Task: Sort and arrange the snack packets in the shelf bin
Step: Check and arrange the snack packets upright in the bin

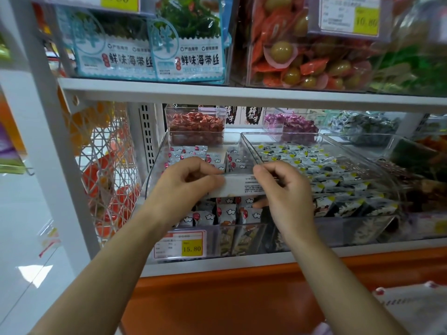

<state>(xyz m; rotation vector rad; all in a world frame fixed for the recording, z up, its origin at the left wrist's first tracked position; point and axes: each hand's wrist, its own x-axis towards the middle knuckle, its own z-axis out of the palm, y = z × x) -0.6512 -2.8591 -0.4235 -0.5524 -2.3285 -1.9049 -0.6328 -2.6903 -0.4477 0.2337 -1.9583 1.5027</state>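
as left hand (188,182) and right hand (283,189) pinch packet (239,186), bin (154,163) lies beneath

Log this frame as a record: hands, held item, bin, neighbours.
left hand: fingers curled, pinching the pack's left end
right hand: gripping the pack's right end
pack: white, small printed text, held level over the bin
bin: clear plastic, on the lower shelf
packets: white with a red dot, standing in rows in the bin
price tag: on the bin front, reads 15.80
right bin: clear, holds yellow-marked packets
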